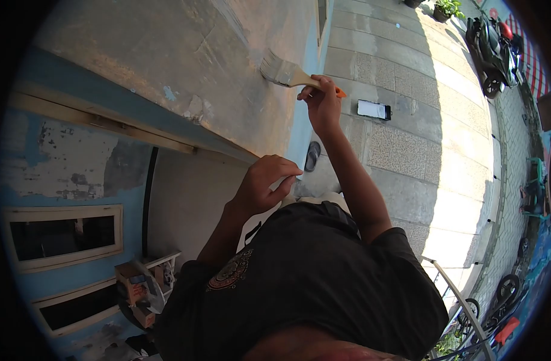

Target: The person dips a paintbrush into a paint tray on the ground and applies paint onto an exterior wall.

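My right hand (323, 105) grips a wide paintbrush (296, 77) by its pale handle, which has an orange end. The brush's light bristles rest against the worn, grey-brown wall surface (227, 90), at its right side. My left hand (266, 183) is by the lower edge of that surface, fingers bent and thumb apart, with nothing seen in it. Whether it touches the edge I cannot tell. Below and right of my right hand, a black paint tray (373, 109) with white contents lies on the paved ground.
A dark sandal (312, 156) shows near my feet. Blue walls with a framed window (65, 236) and a cluttered shelf (146, 289) are at left. Sunlit paving (456, 138) runs along the right, with a parked motorbike (495, 54), potted plants (446, 9) and a metal railing (462, 301).
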`<state>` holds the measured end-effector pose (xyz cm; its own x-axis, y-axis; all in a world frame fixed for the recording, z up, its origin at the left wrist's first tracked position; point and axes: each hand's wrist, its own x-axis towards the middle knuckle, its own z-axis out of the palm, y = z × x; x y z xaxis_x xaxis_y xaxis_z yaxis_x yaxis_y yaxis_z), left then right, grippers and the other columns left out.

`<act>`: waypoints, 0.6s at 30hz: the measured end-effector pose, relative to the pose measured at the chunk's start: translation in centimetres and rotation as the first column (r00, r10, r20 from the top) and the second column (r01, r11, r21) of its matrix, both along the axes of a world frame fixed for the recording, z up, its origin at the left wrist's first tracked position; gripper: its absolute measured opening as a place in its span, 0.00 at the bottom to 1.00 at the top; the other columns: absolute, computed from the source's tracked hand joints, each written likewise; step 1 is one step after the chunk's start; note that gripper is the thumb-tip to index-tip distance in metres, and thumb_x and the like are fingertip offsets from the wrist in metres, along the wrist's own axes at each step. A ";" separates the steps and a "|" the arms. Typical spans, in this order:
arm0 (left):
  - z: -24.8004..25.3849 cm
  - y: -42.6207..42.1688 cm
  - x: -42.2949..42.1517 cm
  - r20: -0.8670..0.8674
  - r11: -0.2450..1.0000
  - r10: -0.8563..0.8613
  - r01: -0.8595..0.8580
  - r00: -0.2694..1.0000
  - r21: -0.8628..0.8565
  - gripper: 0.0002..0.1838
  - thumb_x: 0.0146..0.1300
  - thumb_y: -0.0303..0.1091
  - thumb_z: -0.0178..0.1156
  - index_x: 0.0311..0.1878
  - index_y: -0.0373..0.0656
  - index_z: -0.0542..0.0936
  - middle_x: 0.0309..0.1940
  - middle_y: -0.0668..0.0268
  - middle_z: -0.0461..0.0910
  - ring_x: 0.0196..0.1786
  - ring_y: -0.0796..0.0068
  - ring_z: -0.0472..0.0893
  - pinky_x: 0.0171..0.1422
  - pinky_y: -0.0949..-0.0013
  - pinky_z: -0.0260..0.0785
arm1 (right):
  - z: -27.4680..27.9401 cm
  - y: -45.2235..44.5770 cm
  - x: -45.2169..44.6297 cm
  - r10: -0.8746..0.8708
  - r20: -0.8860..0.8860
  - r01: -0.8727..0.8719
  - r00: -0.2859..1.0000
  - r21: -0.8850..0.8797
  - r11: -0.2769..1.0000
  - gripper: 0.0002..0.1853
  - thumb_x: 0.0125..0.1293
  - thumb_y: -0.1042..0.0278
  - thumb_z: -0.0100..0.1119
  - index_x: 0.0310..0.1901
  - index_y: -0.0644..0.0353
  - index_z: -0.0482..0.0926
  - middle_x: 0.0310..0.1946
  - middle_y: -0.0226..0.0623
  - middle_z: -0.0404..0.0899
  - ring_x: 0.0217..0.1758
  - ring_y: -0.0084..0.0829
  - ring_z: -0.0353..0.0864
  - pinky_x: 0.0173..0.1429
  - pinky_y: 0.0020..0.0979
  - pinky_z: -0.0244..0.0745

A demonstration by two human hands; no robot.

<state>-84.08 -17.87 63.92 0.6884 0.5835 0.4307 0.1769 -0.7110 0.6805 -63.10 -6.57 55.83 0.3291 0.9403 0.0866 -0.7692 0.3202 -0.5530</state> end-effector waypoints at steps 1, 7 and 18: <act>0.0 0.0 0.0 0.002 1.000 -0.006 0.006 1.000 -0.009 0.10 0.63 0.20 0.62 0.47 0.41 0.85 0.43 0.58 0.87 0.46 0.59 0.86 0.54 0.60 0.77 | -3.5 -0.6 0.3 -0.004 0.011 0.005 1.000 -0.088 0.996 0.15 0.77 0.64 0.51 0.51 0.69 0.78 0.29 0.45 0.81 0.31 0.36 0.83 0.42 0.39 0.82; 0.1 -0.1 0.7 0.027 1.000 -0.027 0.027 0.999 0.010 0.10 0.64 0.20 0.62 0.47 0.41 0.84 0.43 0.59 0.87 0.45 0.60 0.86 0.53 0.60 0.76 | -10.8 -2.1 3.3 -0.036 0.194 0.122 0.980 -0.451 0.884 0.15 0.77 0.63 0.51 0.49 0.67 0.81 0.27 0.41 0.82 0.27 0.31 0.82 0.34 0.33 0.81; 0.7 0.1 1.1 0.053 0.999 -0.009 0.006 0.999 0.047 0.10 0.64 0.20 0.62 0.47 0.41 0.84 0.42 0.59 0.87 0.45 0.61 0.85 0.52 0.61 0.76 | 24.5 3.5 5.0 -0.370 0.449 0.132 0.813 0.476 0.869 0.16 0.78 0.61 0.52 0.46 0.67 0.82 0.26 0.42 0.83 0.27 0.32 0.83 0.35 0.34 0.81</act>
<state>-83.00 -17.74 64.59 0.6683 0.5568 0.4932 0.1361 -0.7434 0.6548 -58.11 -3.10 80.38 0.3427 0.6672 0.6614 -0.2698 0.7443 -0.6110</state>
